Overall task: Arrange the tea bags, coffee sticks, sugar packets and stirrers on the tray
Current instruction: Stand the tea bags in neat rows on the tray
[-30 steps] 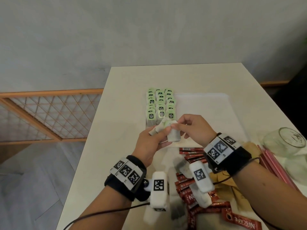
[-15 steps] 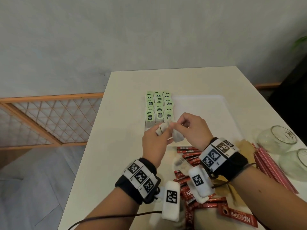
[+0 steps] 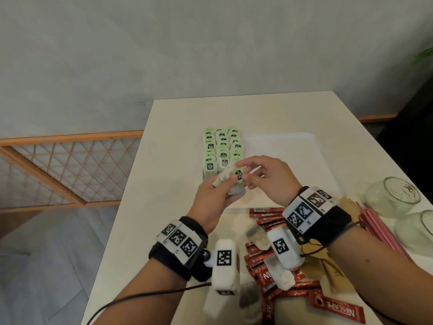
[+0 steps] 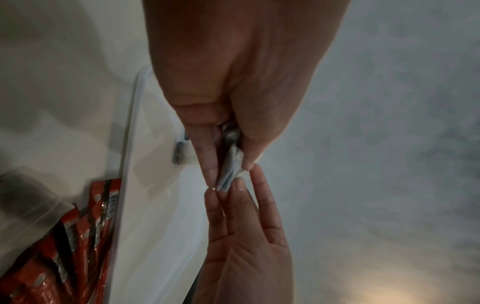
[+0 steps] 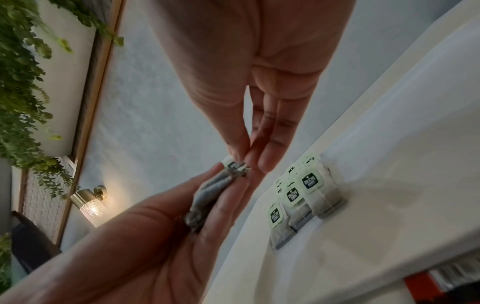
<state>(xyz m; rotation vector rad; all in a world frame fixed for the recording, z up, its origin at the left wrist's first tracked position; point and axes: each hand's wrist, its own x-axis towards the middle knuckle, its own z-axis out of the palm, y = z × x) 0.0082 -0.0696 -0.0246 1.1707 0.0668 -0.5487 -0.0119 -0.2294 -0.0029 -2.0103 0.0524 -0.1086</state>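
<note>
My left hand (image 3: 225,184) grips a small bunch of grey tea bags (image 3: 235,190) just above the near left part of the white tray (image 3: 293,146). My right hand (image 3: 242,175) meets it from the right and pinches the green tag (image 5: 235,164) of one bag between thumb and fingertip, its other fingers straight. In the left wrist view the tea bags (image 4: 230,166) stick out between my left fingers. Three rows of green-tagged tea bags (image 3: 222,146) stand along the tray's left side. Red coffee sticks (image 3: 267,219) lie heaped in front of the tray.
Pink stirrers (image 3: 379,228) and two glass jars (image 3: 393,195) lie to the right of the tray. Brown sugar packets (image 3: 328,270) and loose tea bags (image 3: 278,273) sit among the coffee sticks near me. The table's left edge (image 3: 121,207) drops to the floor.
The right hand has shifted its hold from the bunched bags to one bag's green tag, which now shows between the hands. Both hands stay over the tray's near left corner.
</note>
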